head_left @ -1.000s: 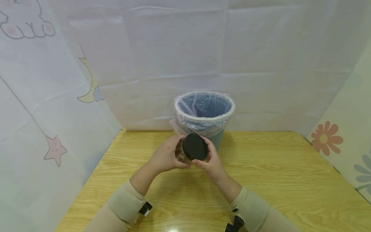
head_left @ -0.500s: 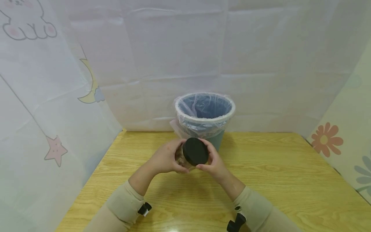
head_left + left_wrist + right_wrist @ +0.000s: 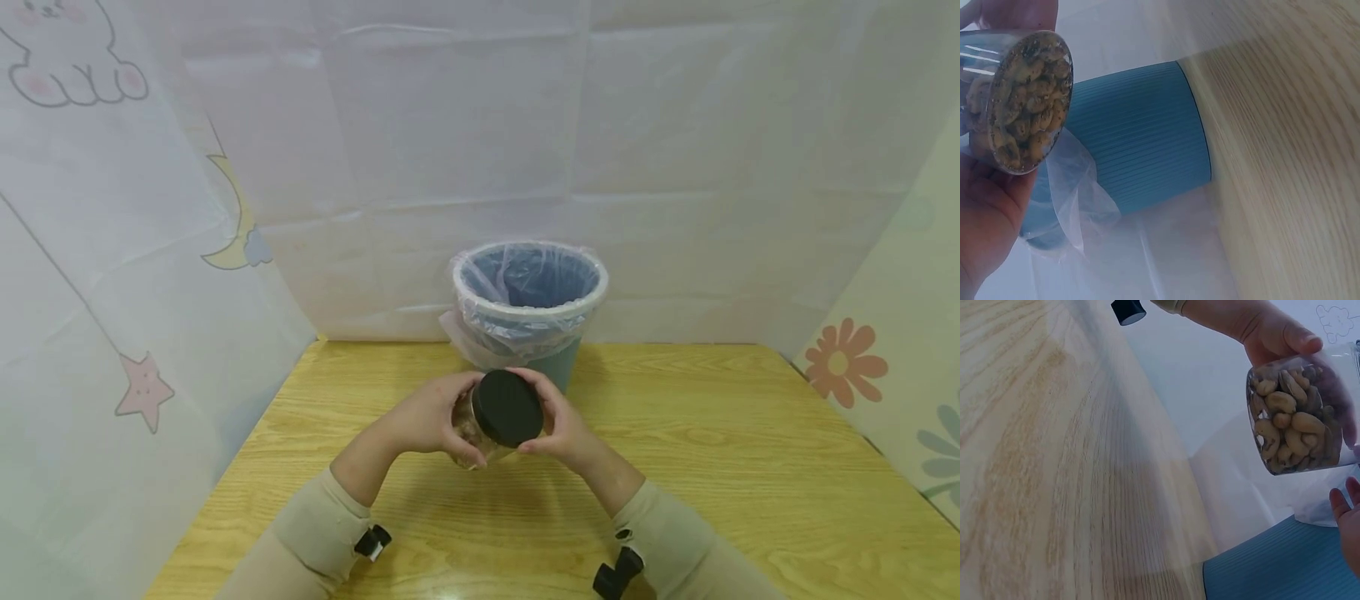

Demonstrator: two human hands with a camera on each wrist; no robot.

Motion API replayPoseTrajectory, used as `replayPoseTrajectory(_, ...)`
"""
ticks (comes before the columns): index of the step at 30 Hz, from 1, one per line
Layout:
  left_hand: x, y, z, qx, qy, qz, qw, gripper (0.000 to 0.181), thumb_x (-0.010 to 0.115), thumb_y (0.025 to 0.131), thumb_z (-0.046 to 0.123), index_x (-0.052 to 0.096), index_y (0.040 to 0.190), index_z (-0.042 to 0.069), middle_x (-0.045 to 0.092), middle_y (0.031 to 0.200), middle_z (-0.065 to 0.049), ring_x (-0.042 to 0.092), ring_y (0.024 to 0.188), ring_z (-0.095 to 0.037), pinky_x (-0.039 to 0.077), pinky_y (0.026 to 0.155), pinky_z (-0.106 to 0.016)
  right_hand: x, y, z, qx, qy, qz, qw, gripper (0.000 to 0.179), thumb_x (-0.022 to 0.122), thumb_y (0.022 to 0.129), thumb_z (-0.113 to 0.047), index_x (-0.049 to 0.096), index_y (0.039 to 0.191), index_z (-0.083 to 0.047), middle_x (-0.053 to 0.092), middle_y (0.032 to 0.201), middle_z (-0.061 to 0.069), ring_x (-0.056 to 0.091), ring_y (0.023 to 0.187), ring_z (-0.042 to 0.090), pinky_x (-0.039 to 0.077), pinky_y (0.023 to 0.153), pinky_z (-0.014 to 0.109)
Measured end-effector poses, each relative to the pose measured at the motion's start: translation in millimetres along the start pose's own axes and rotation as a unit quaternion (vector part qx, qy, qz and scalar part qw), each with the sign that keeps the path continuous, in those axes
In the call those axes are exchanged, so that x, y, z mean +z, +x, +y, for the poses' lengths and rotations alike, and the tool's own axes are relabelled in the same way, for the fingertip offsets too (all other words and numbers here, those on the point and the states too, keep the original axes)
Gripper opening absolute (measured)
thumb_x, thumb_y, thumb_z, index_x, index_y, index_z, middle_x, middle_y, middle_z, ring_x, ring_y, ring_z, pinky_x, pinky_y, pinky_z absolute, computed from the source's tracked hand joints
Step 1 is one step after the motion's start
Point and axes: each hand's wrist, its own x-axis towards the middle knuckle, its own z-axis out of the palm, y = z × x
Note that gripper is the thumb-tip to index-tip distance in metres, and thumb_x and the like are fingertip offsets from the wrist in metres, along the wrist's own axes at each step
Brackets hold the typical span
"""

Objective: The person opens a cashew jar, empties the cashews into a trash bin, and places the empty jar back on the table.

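Note:
A clear jar (image 3: 468, 425) of cashew nuts with a black lid (image 3: 509, 407) is held tilted above the table, in the middle of the head view. My left hand (image 3: 427, 417) grips the jar's body from the left. Around the lid's edge curl the fingers and thumb of my right hand (image 3: 562, 429). The jar's flat bottom (image 3: 1032, 103) faces the left wrist camera, nuts pressed against the glass. In the right wrist view the jar (image 3: 1297, 415) is partly filled with cashews, and the right hand (image 3: 1350, 525) shows only in part at the edge.
Just behind the hands stands a blue bin (image 3: 555, 367) lined with a clear plastic bag (image 3: 517, 329). The wooden table (image 3: 697, 433) ends at a white sheet (image 3: 390, 125) hung behind it. Printed sheets flank it on the left and right.
Both hands and the jar have come slightly down and closer to me. The right hand has shifted a little to the right with the lid, and more of the jar's side shows.

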Motion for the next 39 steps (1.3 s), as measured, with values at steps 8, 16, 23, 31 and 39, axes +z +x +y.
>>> replayPoseTrajectory(8,0.3,0.7,0.8,0.006,-0.049,-0.031,0.9983,0.088,0.084,0.053,0.049,0.046,0.128,0.024,0.051,0.120,0.015,0.048,0.109,-0.004,0.042,0.091,-0.028,-4,0.9,-4,-0.011,-0.014,-0.027,0.9995,0.095,0.077,0.071,-0.038,0.025,0.138,0.006,0.040,0.136,0.005,0.038,0.122,0.017,0.029,0.103,0.026)
replayPoseTrajectory(16,0.1,1.9,2.4,0.005,-0.074,-0.024,0.9970,0.091,0.087,0.052,0.040,0.044,0.131,0.023,0.050,0.123,0.014,0.046,0.113,-0.005,0.039,0.096,-0.029,-5,1.7,-6,-0.026,-0.014,-0.033,0.9990,0.094,0.074,0.075,-0.036,0.021,0.140,0.006,0.039,0.137,0.006,0.037,0.124,0.017,0.029,0.103,0.026)
replayPoseTrajectory(23,1.0,4.0,2.1,0.008,-0.066,0.013,0.9977,0.095,0.089,0.051,0.035,0.042,0.133,0.020,0.051,0.126,0.009,0.047,0.116,-0.010,0.037,0.099,-0.033,-6,2.3,-4,-0.024,-0.012,-0.013,0.9996,0.089,0.074,0.077,-0.026,0.020,0.140,0.008,0.037,0.138,0.008,0.035,0.126,0.017,0.028,0.104,0.025)
replayPoseTrajectory(31,1.2,4.7,0.5,-0.016,-0.023,0.048,0.9985,0.090,0.085,0.053,0.046,0.043,0.131,0.025,0.051,0.123,0.014,0.047,0.114,-0.003,0.038,0.097,-0.030,-1,3.1,-6,-0.009,-0.013,0.040,0.9991,0.089,0.074,0.077,-0.023,0.019,0.139,0.009,0.039,0.135,0.008,0.038,0.123,0.014,0.032,0.101,0.022)
replayPoseTrajectory(39,6.9,3.5,4.4,-0.051,0.062,0.114,0.9903,0.090,0.084,0.054,0.048,0.045,0.130,0.021,0.052,0.121,0.009,0.049,0.110,-0.006,0.041,0.093,-0.031,11,2.3,-10,0.065,-0.007,0.123,0.9902,0.081,0.071,0.080,-0.014,0.021,0.142,0.002,0.028,0.141,0.024,0.038,0.122,0.011,0.036,0.097,0.018)
